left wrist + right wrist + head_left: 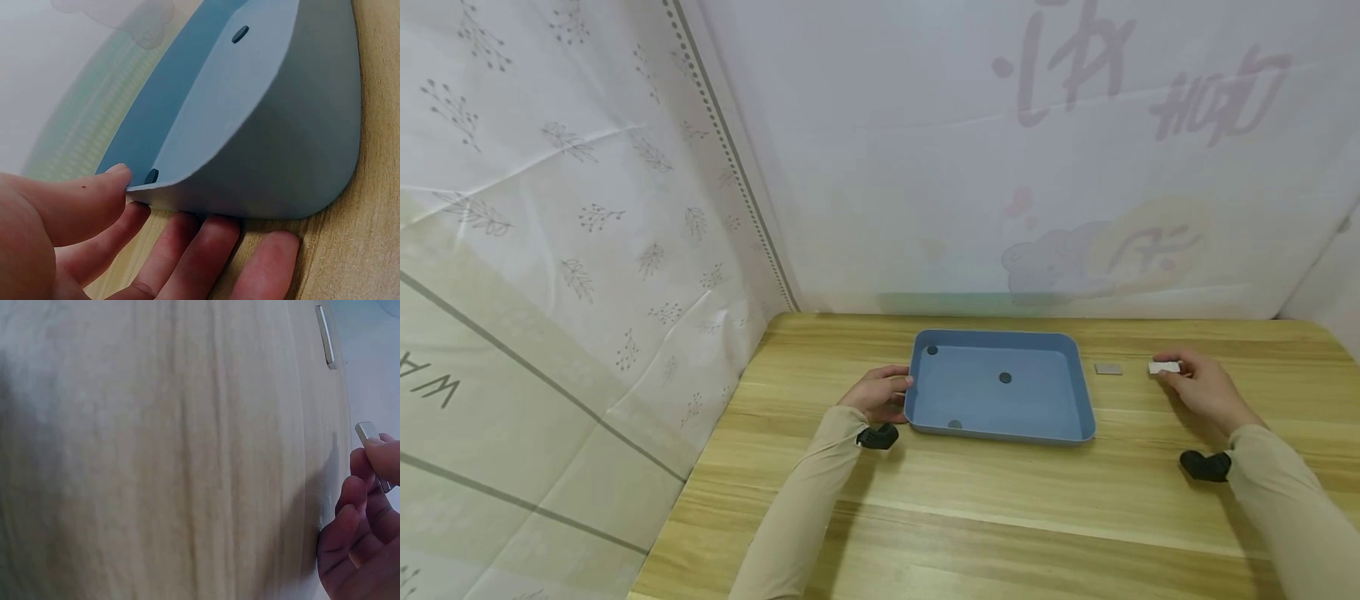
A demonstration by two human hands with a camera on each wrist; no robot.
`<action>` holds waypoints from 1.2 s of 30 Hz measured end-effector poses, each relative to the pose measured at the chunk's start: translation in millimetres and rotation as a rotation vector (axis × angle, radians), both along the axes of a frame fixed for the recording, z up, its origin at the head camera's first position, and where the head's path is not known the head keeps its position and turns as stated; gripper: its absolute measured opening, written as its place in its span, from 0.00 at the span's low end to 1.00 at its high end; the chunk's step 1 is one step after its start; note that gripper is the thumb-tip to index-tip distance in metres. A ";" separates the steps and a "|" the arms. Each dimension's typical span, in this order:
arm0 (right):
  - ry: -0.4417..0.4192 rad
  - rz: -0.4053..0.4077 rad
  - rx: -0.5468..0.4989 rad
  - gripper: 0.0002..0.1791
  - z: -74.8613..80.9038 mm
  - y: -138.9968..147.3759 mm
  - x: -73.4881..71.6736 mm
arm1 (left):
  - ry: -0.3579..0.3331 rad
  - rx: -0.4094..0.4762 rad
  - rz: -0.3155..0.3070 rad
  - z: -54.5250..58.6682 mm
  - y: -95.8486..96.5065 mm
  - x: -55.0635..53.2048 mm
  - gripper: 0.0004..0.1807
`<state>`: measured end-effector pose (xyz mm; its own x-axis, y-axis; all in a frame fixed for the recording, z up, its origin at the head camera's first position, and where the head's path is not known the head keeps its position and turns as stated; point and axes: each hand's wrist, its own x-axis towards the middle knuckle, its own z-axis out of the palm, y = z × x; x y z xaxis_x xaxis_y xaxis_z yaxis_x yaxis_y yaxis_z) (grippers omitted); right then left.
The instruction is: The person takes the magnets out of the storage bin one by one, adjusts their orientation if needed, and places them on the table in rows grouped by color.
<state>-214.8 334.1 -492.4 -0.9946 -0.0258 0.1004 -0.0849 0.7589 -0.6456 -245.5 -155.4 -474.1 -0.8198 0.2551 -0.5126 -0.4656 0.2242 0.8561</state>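
A blue rectangular tray lies on the wooden table with small dark discs in it: one disc near the middle, another disc at the far left corner, and a fainter round spot by the near wall. At its left end my left hand grips the wall, thumb on the rim and fingertips against the outside. My right hand pinches a small flat silvery block between thumb and fingers, just above the table. A similar flat block lies between the tray and that hand.
The wooden table ends at the back against a pale printed curtain. On the left hangs a patterned cloth. Each wrist carries a black device, such as the left one.
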 end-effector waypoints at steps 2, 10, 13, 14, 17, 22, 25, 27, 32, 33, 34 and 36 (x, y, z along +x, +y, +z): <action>-0.003 0.006 0.018 0.17 0.9 -0.4 -1.1 | -0.002 0.000 0.003 -0.3 0.5 -1.0 0.24; -0.067 0.043 0.053 0.18 3.1 -0.6 -1.7 | 0.003 -0.004 0.013 -0.6 2.5 -2.6 0.23; -0.081 0.054 0.047 0.19 2.4 0.3 -1.5 | 0.004 0.001 0.015 -0.6 2.7 -2.8 0.23; -0.081 0.054 0.047 0.19 1.8 0.6 -1.6 | 0.006 0.000 0.014 -0.7 2.6 -2.7 0.23; -0.071 0.051 0.048 0.18 0.7 1.4 -1.8 | 0.004 -0.002 0.014 -0.5 2.4 -2.4 0.23; -0.035 0.055 0.060 0.16 0.0 2.4 -1.4 | 0.015 -0.015 0.009 -0.6 1.8 -1.7 0.24; -0.043 0.058 0.052 0.17 -0.1 3.1 -0.6 | 0.015 -0.016 0.009 -1.8 1.3 -1.6 0.24; -0.062 0.061 0.046 0.18 0.1 3.7 -0.1 | 0.014 -0.013 0.008 -2.6 0.9 -1.7 0.23; -0.090 0.075 0.049 0.20 0.8 5.0 -0.2 | 0.012 -0.012 0.003 -2.6 0.0 -1.1 0.23; -0.090 0.077 0.052 0.20 0.9 4.9 -0.4 | 0.009 -0.014 0.004 -2.4 -0.2 -1.0 0.23; -0.088 0.077 0.059 0.20 0.8 4.9 -0.7 | 0.009 -0.016 0.004 -2.0 -0.3 -0.8 0.23; -0.078 0.081 0.068 0.19 0.8 4.6 -1.2 | 0.007 -0.016 0.004 -1.9 -0.5 -0.7 0.23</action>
